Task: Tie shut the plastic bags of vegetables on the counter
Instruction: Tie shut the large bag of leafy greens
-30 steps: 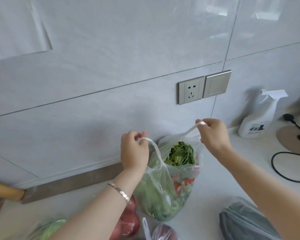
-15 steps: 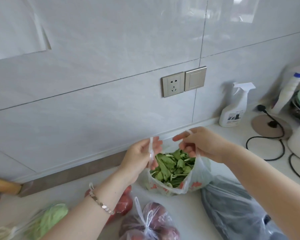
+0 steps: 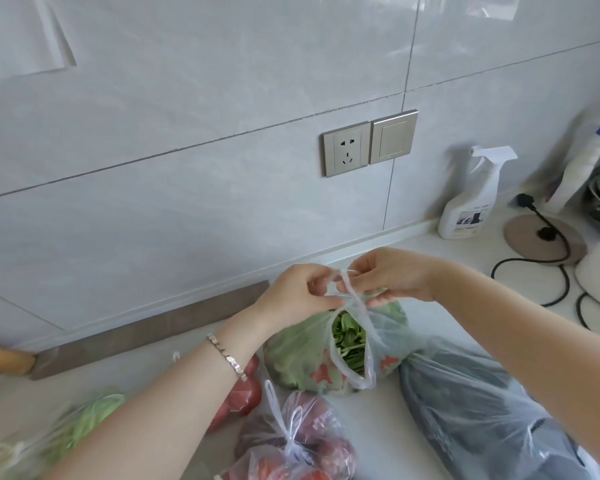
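Counter holds the greens bag; above its mouth, left hand and right hand each pinch a crossed handle.

Colour check: white surface, pale grey veined wall.
We record the leaf bag as clear with red print over green leaves; a second bag shows purple-red contents, a third bag near-black; silver socket, white spray bottle, black cable.
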